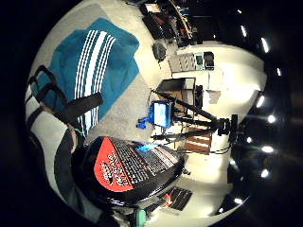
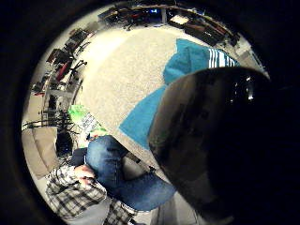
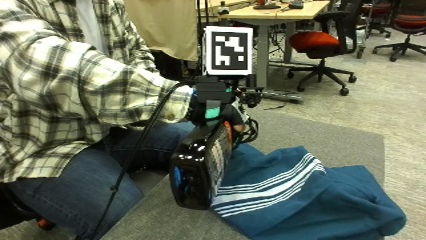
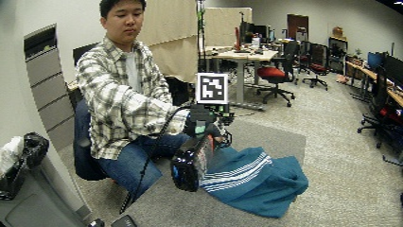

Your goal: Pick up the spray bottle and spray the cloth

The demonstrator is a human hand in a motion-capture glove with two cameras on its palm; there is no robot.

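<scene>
Glossy black spray bottle (image 3: 200,170) (red-labelled) gripped by hand (image 3: 216,107) above crumpled cloth (image 3: 306,200).

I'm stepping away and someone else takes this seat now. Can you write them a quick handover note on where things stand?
Right hand: grips the black spray bottle at its top, holding it lifted, hanging down from the hand.
Cloth: teal with white stripes, bunched on the grey table just beside and below the bottle.
Done: bottle picked up.
Left: aim the nozzle at the cloth and spray. The nozzle is hidden by the hand, and no spray or wet patch shows.
</scene>
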